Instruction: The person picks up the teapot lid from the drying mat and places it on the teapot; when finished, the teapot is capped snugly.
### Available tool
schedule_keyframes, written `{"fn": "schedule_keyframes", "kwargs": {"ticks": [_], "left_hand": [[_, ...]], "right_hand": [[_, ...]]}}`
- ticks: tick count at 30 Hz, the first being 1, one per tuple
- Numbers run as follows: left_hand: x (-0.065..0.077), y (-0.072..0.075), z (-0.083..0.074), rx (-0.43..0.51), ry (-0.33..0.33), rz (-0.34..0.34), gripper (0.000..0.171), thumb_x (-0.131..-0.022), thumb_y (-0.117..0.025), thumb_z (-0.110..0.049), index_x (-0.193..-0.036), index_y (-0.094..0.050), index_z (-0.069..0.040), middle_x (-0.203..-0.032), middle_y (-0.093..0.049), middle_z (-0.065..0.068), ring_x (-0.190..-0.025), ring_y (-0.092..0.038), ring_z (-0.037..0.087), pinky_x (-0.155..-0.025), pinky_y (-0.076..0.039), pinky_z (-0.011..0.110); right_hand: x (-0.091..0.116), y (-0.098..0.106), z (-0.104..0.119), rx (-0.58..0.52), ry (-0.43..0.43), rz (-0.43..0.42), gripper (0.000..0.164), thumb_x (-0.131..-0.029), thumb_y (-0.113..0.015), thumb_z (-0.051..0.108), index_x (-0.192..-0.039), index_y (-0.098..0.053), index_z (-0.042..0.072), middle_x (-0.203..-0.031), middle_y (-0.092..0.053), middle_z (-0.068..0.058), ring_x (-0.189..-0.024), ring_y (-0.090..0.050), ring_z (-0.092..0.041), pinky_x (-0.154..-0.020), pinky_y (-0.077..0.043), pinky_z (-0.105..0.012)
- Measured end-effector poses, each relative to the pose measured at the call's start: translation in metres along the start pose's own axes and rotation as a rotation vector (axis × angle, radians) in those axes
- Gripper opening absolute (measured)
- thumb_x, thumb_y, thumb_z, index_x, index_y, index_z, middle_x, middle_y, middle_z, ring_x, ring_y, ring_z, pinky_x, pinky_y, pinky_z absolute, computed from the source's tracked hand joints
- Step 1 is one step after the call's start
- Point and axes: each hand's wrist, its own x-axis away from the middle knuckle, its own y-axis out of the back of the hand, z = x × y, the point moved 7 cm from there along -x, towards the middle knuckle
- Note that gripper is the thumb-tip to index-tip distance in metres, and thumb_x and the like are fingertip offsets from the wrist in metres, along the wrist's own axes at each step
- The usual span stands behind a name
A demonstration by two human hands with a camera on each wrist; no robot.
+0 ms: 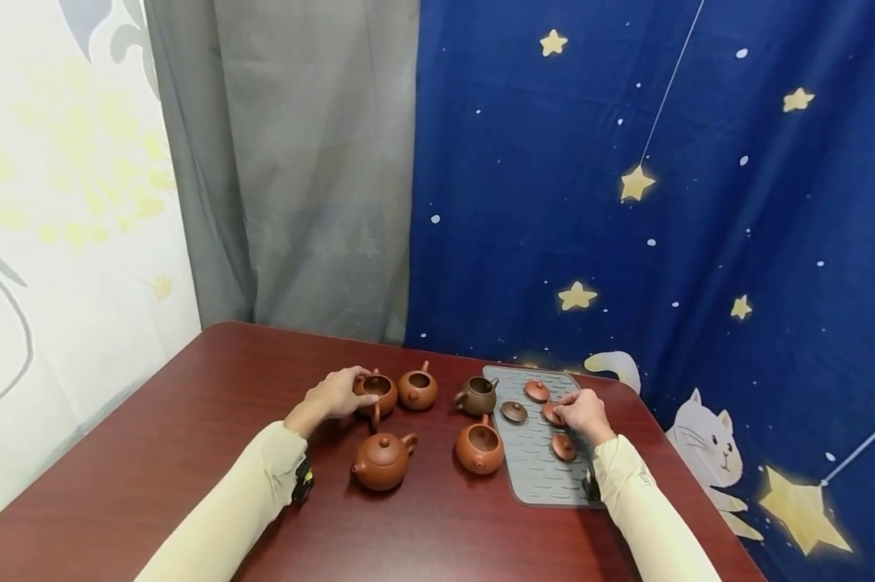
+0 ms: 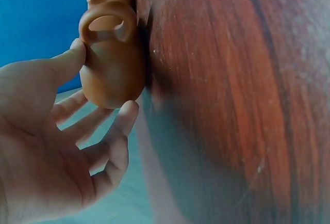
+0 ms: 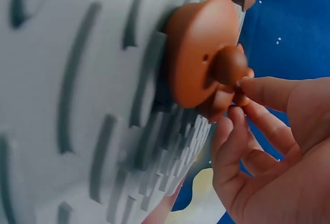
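Observation:
My left hand [image 1: 333, 394] grips a lidless reddish-brown clay teapot [image 2: 113, 74], thumb on one side of its body and fingers around the other. That teapot stands on the table at the left of the group. Over the grey ridged mat [image 1: 543, 482], my right hand [image 1: 585, 414] pinches a small orange-brown teapot lid [image 3: 220, 104] between thumb and fingertips. A nearer lid [image 3: 201, 53] with a round knob partly hides the pinched one in the right wrist view. Also on the mat lie an orange lid [image 1: 536, 390] and a dark brown lid [image 1: 513, 412].
A lidded teapot [image 1: 382, 465] stands in front of the left hand. Lidless ones are an orange-brown teapot [image 1: 419, 394] behind, a dark brown teapot [image 1: 475, 399] by the mat, and another orange-brown teapot [image 1: 479, 461] at its left edge. Curtains hang behind the wooden table [image 1: 408, 533].

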Motion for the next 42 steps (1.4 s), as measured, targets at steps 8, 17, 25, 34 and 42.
{"fn": "schedule_keyframes", "kwargs": {"ticks": [8, 17, 25, 34, 42], "left_hand": [[0.0, -0.003, -0.001, -0.075, 0.002, 0.01, 0.054, -0.082, -0.066, -0.043, -0.13, -0.05, -0.023, -0.12, -0.057, 0.007, -0.106, -0.055, 0.032, -0.072, -0.043, 0.053], [-0.003, 0.001, -0.003, -0.039, 0.007, 0.001, 0.053, -0.081, -0.068, -0.041, -0.129, -0.051, -0.025, -0.12, -0.057, 0.007, -0.109, -0.053, 0.032, -0.078, -0.042, 0.054], [-0.004, -0.003, 0.003, 0.008, 0.017, 0.039, 0.056, -0.081, -0.07, -0.038, -0.131, -0.05, -0.022, -0.127, -0.054, 0.007, -0.115, -0.05, 0.032, -0.083, -0.04, 0.056], [-0.005, -0.004, 0.007, 0.013, 0.029, 0.04, 0.058, -0.077, -0.072, -0.04, -0.129, -0.052, -0.023, -0.127, -0.055, 0.006, -0.115, -0.05, 0.031, -0.083, -0.04, 0.056], [-0.007, 0.001, 0.004, 0.02, 0.019, 0.024, 0.058, -0.075, -0.074, -0.04, -0.128, -0.054, -0.024, -0.126, -0.056, 0.005, -0.115, -0.049, 0.032, -0.083, -0.039, 0.058]], "right_hand": [[0.004, 0.0, 0.001, 0.003, 0.061, 0.0, 0.011, -0.081, -0.07, 0.014, -0.088, -0.072, 0.005, -0.091, -0.066, -0.01, -0.073, -0.058, -0.02, -0.058, -0.045, -0.033], [0.004, 0.009, 0.009, 0.026, 0.073, -0.038, 0.012, -0.08, -0.07, 0.017, -0.086, -0.072, 0.007, -0.079, -0.067, -0.005, -0.072, -0.059, -0.021, -0.059, -0.046, -0.033], [0.01, 0.006, 0.015, -0.01, 0.043, -0.091, 0.012, -0.079, -0.072, 0.021, -0.082, -0.073, 0.009, -0.078, -0.067, -0.004, -0.072, -0.058, -0.021, -0.061, -0.046, -0.035], [0.016, 0.008, 0.039, -0.064, 0.034, -0.159, 0.013, -0.077, -0.073, 0.025, -0.082, -0.073, 0.012, -0.082, -0.068, -0.006, -0.076, -0.059, -0.023, -0.054, -0.044, -0.03], [0.025, 0.011, 0.062, -0.137, 0.031, -0.18, 0.014, -0.076, -0.073, 0.027, -0.083, -0.074, 0.015, -0.093, -0.067, -0.007, -0.09, -0.056, -0.027, -0.062, -0.045, -0.034]]}}
